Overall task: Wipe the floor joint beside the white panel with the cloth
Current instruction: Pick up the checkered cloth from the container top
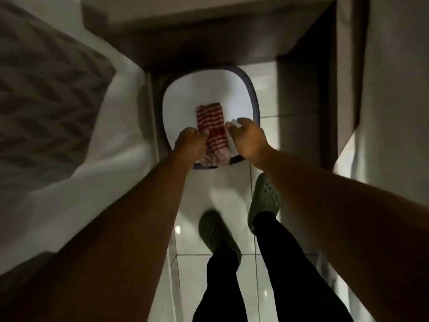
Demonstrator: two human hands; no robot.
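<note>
Two bare forearms reached down over the tiled floor (267,105). The left hand (190,142) was closed around the edge of a red-and-white striped cloth (212,129), which lay just to its right on a white panel (183,98). The right hand (249,138) hovered half open, empty, just right of the cloth.

Your arms are bare, no sleeves. You wear black trousers (290,263) and olive-green perforated clogs: left clog (216,231), right clog (265,198).
</note>
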